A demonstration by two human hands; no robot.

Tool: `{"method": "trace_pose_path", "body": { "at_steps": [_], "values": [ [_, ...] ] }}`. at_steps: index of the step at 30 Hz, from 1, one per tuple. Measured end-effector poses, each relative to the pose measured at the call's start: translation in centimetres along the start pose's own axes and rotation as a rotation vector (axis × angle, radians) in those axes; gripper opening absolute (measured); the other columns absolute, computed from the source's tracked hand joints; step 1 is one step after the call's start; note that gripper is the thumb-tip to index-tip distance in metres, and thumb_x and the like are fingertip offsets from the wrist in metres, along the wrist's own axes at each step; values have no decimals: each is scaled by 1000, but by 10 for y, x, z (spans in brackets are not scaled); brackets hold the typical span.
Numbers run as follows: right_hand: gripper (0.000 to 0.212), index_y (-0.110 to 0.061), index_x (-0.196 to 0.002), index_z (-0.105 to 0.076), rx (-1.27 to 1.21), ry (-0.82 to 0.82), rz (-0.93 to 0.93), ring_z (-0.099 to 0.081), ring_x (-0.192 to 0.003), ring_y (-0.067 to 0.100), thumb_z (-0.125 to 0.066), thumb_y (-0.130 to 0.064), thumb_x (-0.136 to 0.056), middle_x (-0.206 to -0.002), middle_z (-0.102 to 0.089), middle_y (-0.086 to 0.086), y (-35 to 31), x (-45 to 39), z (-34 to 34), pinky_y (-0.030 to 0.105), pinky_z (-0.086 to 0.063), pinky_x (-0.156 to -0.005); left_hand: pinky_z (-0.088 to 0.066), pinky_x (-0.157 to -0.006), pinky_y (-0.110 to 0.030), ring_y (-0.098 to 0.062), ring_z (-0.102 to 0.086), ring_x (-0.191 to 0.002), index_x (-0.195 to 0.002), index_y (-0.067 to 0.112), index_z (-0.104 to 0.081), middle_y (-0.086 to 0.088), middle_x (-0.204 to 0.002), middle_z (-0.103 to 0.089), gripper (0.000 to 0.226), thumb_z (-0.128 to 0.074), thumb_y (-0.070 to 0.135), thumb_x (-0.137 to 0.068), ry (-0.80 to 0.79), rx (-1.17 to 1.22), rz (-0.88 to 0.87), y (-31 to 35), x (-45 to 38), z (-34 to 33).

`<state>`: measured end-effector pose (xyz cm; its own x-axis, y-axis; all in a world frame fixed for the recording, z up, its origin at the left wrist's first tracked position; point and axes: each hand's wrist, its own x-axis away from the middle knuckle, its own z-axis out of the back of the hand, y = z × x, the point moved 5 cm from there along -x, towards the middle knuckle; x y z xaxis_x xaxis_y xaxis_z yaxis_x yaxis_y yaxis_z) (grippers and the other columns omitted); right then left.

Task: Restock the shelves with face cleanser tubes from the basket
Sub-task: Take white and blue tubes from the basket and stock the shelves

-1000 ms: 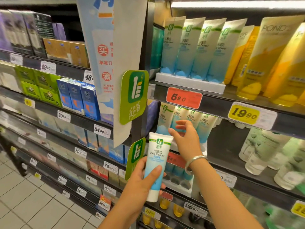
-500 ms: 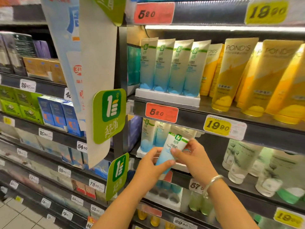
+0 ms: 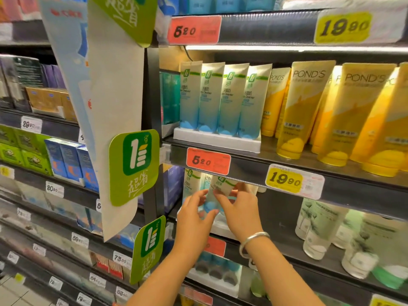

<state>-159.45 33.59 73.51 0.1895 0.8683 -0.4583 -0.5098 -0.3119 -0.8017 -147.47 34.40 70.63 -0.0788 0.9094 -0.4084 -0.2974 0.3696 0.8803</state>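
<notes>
A white-and-blue face cleanser tube [image 3: 217, 191] with a green logo is tilted, cap down, inside the middle shelf bay [image 3: 293, 255]. My left hand [image 3: 194, 219] and my right hand [image 3: 239, 209], which wears a silver bangle, both grip it from either side. It stands over a white display tray [image 3: 220, 227] beside other tubes of the same kind [image 3: 191, 184]. Several matching tubes [image 3: 223, 100] stand upright in a white tray on the shelf above. The basket is out of view.
Yellow Pond's tubes [image 3: 331, 111] fill the upper shelf to the right. White-green tubes [image 3: 320, 230] stand right of my hands. Green hanging signs [image 3: 134, 166] and a paper banner [image 3: 114, 107] jut out at the left. A lower tray [image 3: 216, 277] shows empty slots.
The tube went from my left hand alone, held out in front of the shelf, into both hands and then deeper into the shelf bay. The camera moved closer and upward.
</notes>
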Motion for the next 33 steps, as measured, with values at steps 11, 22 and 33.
{"method": "trace_pose_path", "body": {
  "at_steps": [11,22,33],
  "values": [
    [36,-4,-102,-63,473,-288,-114,-59,-102,28,-43,-33,-96,-108,-64,15,-4,-22,-30,33,-43,-86,-39,-83,-9,-2,-46,-107,-134,15,-46,2,-128,-50,54,-65,11,-84,26,-65,94,-17,2,3],
    [16,-14,-98,-49,117,-93,-167,-58,-92,22,-59,-24,-89,-100,-57,4,-7,-3,-23,34,-49,-85,-48,-85,-26,-9,-57,-96,-119,18,-55,-3,-121,-58,35,-59,7,-87,-130,74,200,-18,7,16],
    [22,-19,-72,-50,-202,163,-736,-56,-58,11,-49,-17,-94,-72,-58,1,67,155,55,23,-44,-57,-47,-65,-27,-12,-60,-69,-85,23,-60,0,-77,-62,20,-54,4,-89,-485,230,362,-56,85,2]
  ]
}}
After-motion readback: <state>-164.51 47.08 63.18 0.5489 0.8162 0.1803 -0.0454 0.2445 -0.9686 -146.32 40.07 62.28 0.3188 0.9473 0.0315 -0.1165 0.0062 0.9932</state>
